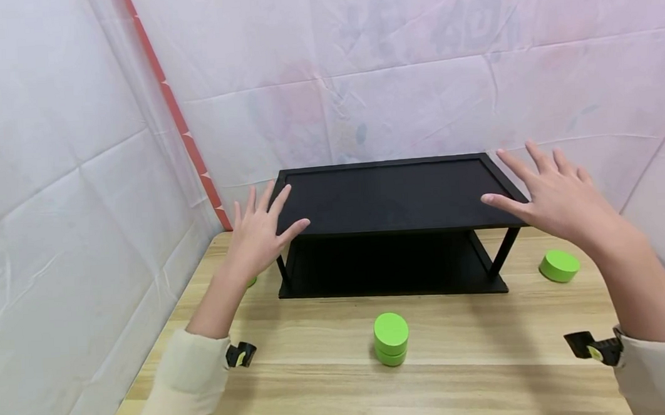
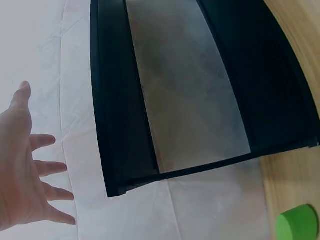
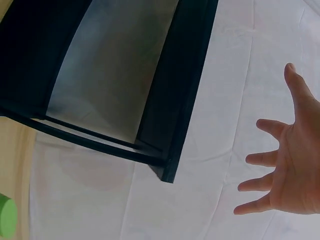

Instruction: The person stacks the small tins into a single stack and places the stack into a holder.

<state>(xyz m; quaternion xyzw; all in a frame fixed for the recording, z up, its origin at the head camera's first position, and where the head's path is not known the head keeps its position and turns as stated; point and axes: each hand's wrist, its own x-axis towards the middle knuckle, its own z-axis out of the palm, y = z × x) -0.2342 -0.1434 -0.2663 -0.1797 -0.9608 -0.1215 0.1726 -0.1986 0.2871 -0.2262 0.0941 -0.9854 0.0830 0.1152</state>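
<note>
A black two-tier shelf [image 1: 388,195] stands on the wooden table. My left hand [image 1: 257,233] is spread in the air by its left end, fingers apart, holding nothing. On the other side my right hand [image 1: 558,199] is raised near the shelf's right corner, likewise spread and holding nothing. In the left wrist view, a gap separates the left hand [image 2: 25,170] from the shelf [image 2: 120,100]. The right wrist view shows the right hand [image 3: 290,160] apart from the shelf [image 3: 165,100] too.
Two stacked green discs [image 1: 391,337] sit in front of the shelf on the table [image 1: 331,389]. Another green disc [image 1: 559,266] lies at the right. A further green piece [image 1: 252,281] is mostly hidden behind the left forearm. White sheeting [image 1: 359,74] hangs behind and at the sides.
</note>
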